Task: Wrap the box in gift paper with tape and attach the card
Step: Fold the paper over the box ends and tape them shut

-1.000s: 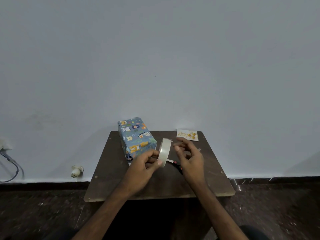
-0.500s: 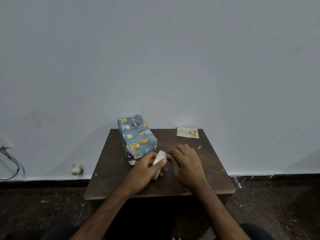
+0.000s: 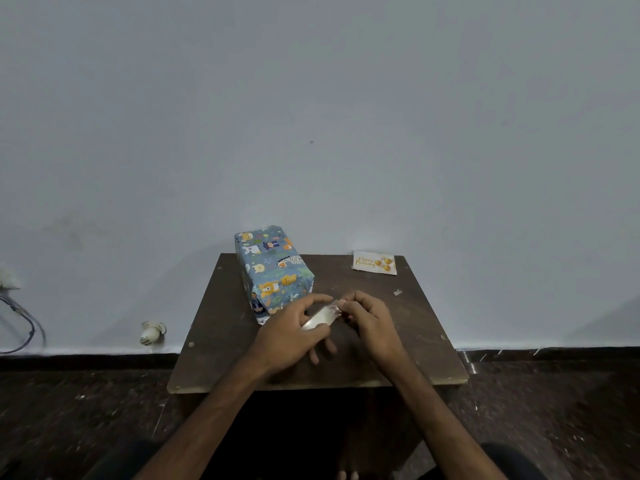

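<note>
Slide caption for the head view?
Left hand holds the tape roll, right hand pinches its end; wrapped box and card lie behind.

The box (image 3: 273,268) wears slightly glossy printed paper, the tape roll (image 3: 320,318) is shiny clear plastic, the card (image 3: 374,262) pale paper with gold print, the table (image 3: 415,327) scuffed matt dark wood.

A plain domestic room is suggested by a bare painted wall (image 3: 311,116) at 12 o'clock, a small worn desk (image 3: 422,344) set against it, and loose cables (image 3: 26,323) at 9 o'clock.
</note>
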